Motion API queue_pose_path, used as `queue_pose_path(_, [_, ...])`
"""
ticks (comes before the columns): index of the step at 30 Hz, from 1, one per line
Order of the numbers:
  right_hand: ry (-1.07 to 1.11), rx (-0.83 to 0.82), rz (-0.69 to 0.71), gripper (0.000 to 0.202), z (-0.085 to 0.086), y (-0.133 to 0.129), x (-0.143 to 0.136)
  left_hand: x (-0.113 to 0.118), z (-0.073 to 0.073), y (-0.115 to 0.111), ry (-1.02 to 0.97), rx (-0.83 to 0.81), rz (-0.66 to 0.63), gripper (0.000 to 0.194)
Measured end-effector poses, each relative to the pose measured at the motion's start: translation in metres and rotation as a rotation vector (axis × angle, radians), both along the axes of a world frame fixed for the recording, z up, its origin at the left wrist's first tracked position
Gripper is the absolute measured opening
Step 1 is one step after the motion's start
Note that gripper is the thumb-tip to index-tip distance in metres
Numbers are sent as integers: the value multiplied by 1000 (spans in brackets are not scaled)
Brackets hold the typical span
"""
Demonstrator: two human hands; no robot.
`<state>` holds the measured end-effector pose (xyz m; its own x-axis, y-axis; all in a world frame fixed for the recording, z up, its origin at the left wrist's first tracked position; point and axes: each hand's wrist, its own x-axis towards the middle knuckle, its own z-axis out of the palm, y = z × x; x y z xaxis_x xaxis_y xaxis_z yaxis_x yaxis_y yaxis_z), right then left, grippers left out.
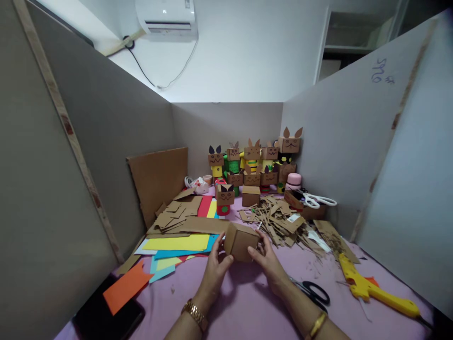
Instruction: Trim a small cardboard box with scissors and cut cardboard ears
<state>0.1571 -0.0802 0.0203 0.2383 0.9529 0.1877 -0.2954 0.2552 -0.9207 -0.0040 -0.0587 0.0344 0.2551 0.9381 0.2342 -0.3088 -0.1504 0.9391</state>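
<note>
Both hands share one small cardboard box, held tilted in front of the person. Left hand: fingers along the box's left side, thumb at the lower front edge. Right hand: thumb on the front face near its right edge, fingers behind the right side. Grip on both sides looks light. Cannot tell whether the box's underside touches the surface, nor whether every side is closed.

Step in hand, as judged: the box is being steadied and its faces and edges checked or squared. Next move, as judged, calls for even pressure from both sides, since the walls could bow or a seam could part; one hand would have to keep the box steady if the other let go.

Just beyond the box: a long cardboard strip, with a yellow sheet to its near left. Right of the right forearm: black-handled scissors, then a yellow glue gun. Left: an orange sheet lying over a dark flat object.

Farther out: a heap of cardboard scraps, a second box standing apart, and a red-bodied figure in front of other eared figures.
</note>
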Motion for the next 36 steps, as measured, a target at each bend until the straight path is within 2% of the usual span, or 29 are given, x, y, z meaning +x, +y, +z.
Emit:
queue_pose_path(4, [-57,20,35,96,-1,1,6,-1,2,-1,37,45,70,77])
queue_pose_path(10, [-128,34,174,79,1,-4,5,-3,2,-1,57,36,160,66])
queue_pose_path(14, [-124,42,227,74,3,-7,3,-2,4,0,33,31,125,66])
queue_pose_path(18, [-99,63,216,84,4,-7,3,0,5,0,2,47,59,72])
queue_pose_path(22, [-77,76,200,84,2,-5,4,1,4,0,-21,60,30,74])
queue_pose_path(31, [-56,112,179,80,-5,-1,5,1,6,-1,-62,54,26,72])
queue_pose_path(36, [-53,139,118,82,-6,2,8,2,6,1,-82,11,29,72])
